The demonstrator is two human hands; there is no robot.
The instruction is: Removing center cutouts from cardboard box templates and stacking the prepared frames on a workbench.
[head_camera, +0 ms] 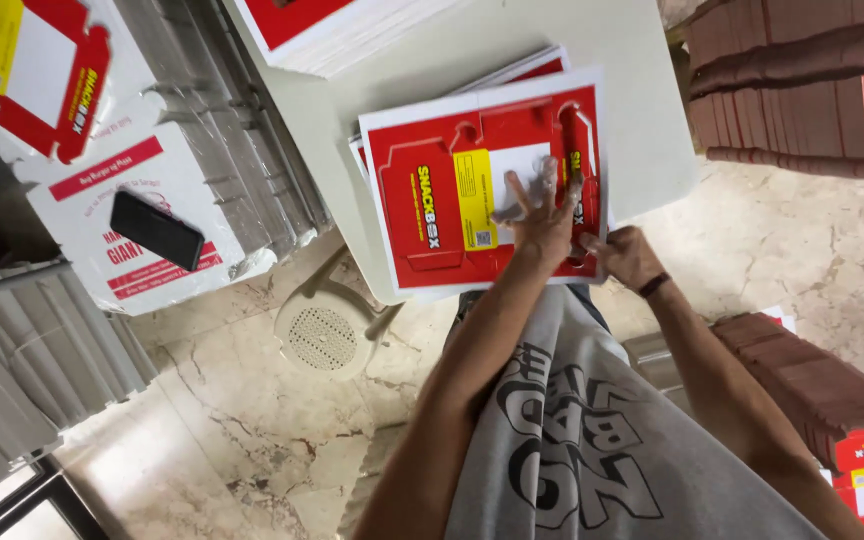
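A flat printed cardboard sheet [472, 195], red with a yellow and white panel and a white margin, is seen lying uppermost on a small stack of like sheets at the centre of the frame, on the near edge of a pale grey table [572, 40]. The left hand [542, 215] is laid flat upon the sheet's lower right part, fingers spread and pressing down on the printed face. The right hand [627, 255] is found at the sheet's lower right corner, a dark band at the wrist; its fingers appear curled at the edge, though whether the edge is pinched cannot be told, as the fingertips are hidden. The sheet is judged light, thin and moderately stiff, with a glossy face likely to slip against the sheets beneath; die-cut outlines suggest it may tear or crease along the cuts if bent. It is best taken at an outer edge or corner, outside the cut lines, with the flat of the other hand steadying the face. A further stack of sheets [322, 30] is noted at the top of the frame on the same table. In the upper left, a dark phone [157, 230] rests on a white printed sheet atop grey stacked board. A pale plastic stool [324, 335] stands on the marble floor [252, 440] below the table. Stacks of folded brown-backed cartons [792, 90] are noted at upper right and lower right.
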